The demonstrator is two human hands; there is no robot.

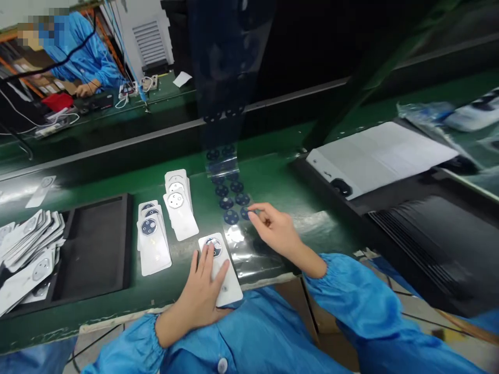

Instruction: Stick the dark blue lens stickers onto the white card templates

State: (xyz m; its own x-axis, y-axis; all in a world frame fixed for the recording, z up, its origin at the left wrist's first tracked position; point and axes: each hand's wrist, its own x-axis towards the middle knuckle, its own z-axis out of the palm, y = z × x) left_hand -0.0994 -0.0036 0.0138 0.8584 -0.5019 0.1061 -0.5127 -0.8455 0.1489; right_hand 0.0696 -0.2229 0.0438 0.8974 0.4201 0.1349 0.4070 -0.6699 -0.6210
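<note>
My left hand lies flat with fingers spread on a white phone back cover at the near edge of the green bench. My right hand is curled, thumb and fingers pinching at a dark round sticker on a clear film strip that hangs down from above onto the bench. Two stacks of white covers stand to the left: a near stack with dark rings fitted, and a farther stack with white rings.
A black tray lies at the left, with a heap of white covers beside it. A white flat box and black trays sit at the right. Another person in blue works across the conveyor.
</note>
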